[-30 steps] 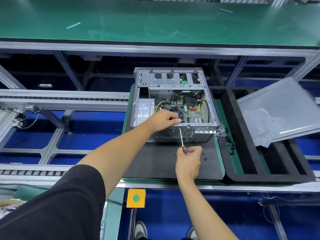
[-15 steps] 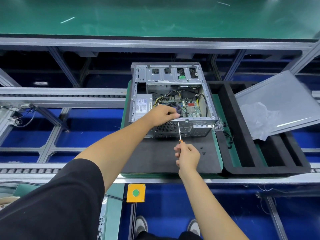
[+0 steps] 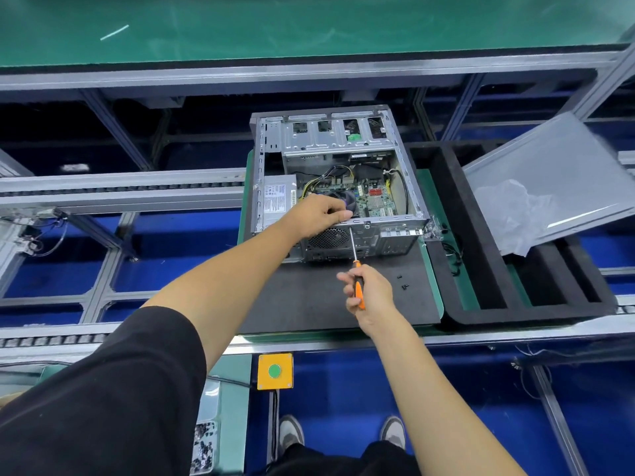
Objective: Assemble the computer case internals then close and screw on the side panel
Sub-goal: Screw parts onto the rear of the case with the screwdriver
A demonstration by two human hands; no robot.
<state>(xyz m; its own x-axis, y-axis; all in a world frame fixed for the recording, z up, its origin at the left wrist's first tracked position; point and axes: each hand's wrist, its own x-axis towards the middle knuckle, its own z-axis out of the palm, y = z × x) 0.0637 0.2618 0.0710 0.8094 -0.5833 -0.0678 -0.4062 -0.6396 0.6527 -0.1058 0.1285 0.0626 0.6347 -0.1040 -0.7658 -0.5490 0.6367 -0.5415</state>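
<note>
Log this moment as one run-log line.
case: open, side panel off | right hand: grips screwdriver, tip at rear edge | left hand: on case rim

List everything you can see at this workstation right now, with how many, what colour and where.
Computer case: one, silver, open, lying on the mat, centre.
Mat: one, dark grey, under the case.
Screwdriver: one, orange handle, tip at the case's near wall.
Loose screws: at least two, black, on the mat right of the screwdriver.
Foam tray: one, black, right of the mat.
Side panel: one, grey, leaning on the tray, with clear plastic film on it.
Button box: one, yellow with green button, below the bench edge.
Left hand: on the case's near edge.
Right hand: grips the screwdriver handle.
</note>
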